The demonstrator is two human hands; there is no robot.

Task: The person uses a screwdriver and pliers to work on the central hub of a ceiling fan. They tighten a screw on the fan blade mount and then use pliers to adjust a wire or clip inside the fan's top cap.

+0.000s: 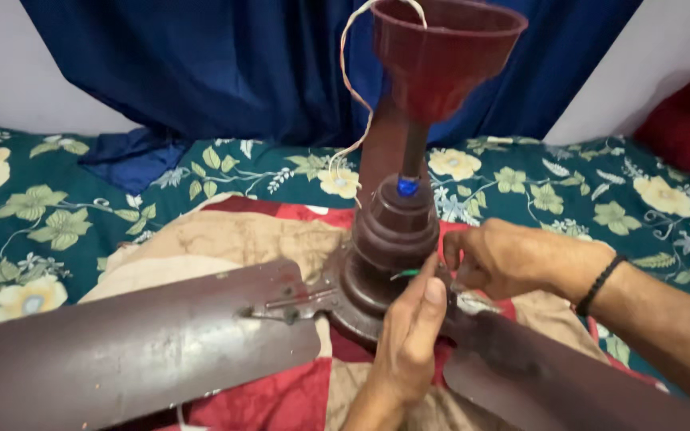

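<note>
A dark brown ceiling fan (pixel 385 239) lies on a bed with its rod pointing up. Its cup-shaped canopy (pixel 441 48) sits at the rod's top, with a blue part (pixel 407 187) lower on the rod. My left hand (pixel 410 335) presses against the motor housing, thumb up by a thin green piece (pixel 406 274). My right hand (pixel 501 259) reaches in from the right, fingers pinched at the housing's rim where a blade (pixel 553 375) joins. What the fingers pinch is hidden. Another blade (pixel 129 351) stretches to the left.
A thin white wire (pixel 353 88) hangs from the canopy down to the bed. The bed has a green floral sheet (pixel 57 207) and a red and beige cloth (pixel 249 231) under the fan. A dark blue curtain (pixel 225 72) hangs behind.
</note>
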